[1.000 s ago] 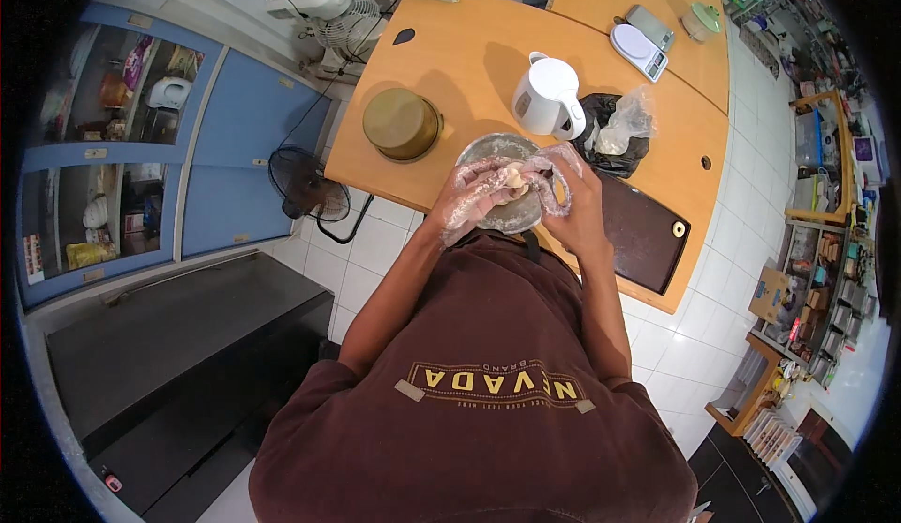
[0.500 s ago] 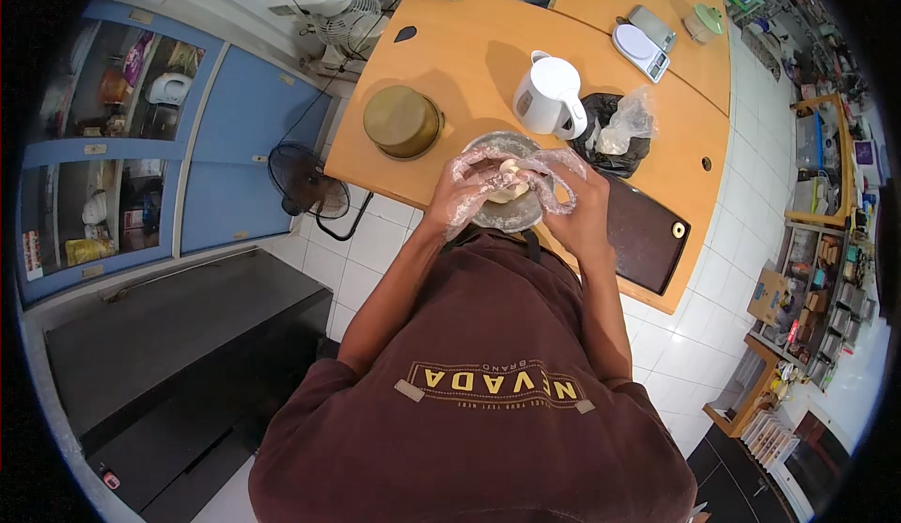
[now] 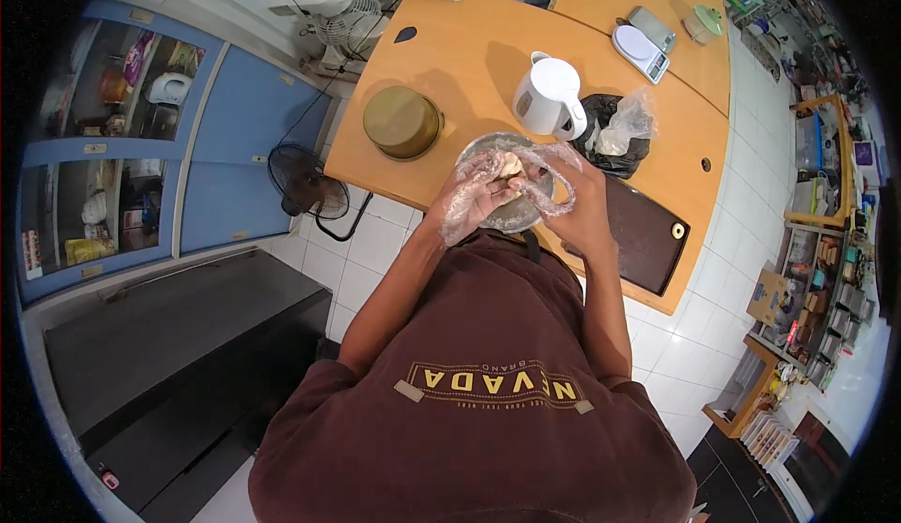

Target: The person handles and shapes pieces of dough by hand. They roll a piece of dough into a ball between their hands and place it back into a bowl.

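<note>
Both my hands wear clear plastic gloves with whitish smears and meet over a metal bowl (image 3: 511, 218) at the table's near edge. Between them is a small pale piece of dough (image 3: 511, 166). My left hand (image 3: 472, 197) is closed around its left side, fingers curled. From the right, my right hand (image 3: 566, 190) pinches the dough with its fingertips; the loose glove balloons around its fingers. The hands hide most of the bowl's inside, though some pale dough shows below them.
A dark tray (image 3: 643, 237) with one pale ring-shaped piece (image 3: 678, 230) lies right of the bowl. Behind stand a white kettle (image 3: 547, 96), a black plastic bag (image 3: 615, 152), a brownish-gold pot (image 3: 402, 121) and a kitchen scale (image 3: 641, 52). A black fan (image 3: 308, 183) stands left of the table.
My left hand has turned so that more of its palm shows. The fingers have shifted around the dough, and my right fingertips have moved slightly left and lower.
</note>
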Demonstrator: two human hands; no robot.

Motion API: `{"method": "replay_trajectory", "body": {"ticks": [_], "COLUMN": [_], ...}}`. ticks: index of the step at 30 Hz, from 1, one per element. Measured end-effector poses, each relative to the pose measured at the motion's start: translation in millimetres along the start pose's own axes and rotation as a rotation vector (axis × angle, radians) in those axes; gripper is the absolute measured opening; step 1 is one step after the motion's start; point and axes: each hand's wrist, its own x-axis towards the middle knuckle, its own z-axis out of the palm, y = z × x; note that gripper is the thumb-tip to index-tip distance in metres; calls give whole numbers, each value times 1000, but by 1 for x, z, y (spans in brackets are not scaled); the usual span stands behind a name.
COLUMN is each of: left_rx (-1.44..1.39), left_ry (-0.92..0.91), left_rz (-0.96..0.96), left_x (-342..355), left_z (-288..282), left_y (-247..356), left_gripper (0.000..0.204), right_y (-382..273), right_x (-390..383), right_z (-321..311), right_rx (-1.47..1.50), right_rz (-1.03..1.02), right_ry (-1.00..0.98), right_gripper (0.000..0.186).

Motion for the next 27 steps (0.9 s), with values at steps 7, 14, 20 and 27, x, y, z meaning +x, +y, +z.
{"method": "replay_trajectory", "body": {"ticks": [7,14,20,27], "left_rx": [4,84,70,180], "left_ry": [49,16,89,109], "left_rz": [6,14,31,-40], "left_x": [0,5,4,4], "left_z": [1,-5,-2,-2], "left_y": [-2,-2,-2,8], "left_gripper": [32,31,32,33], "right_y": [-3,-5,-3,2], "right_x": [1,1,9,8], "right_z": [1,5,0,-7], "right_rx": [-30,-103,167,46], "right_rz": [36,6,267,21], "right_ry": [-30,57,-61,-69], "right_gripper": [48,29,34,40]}}
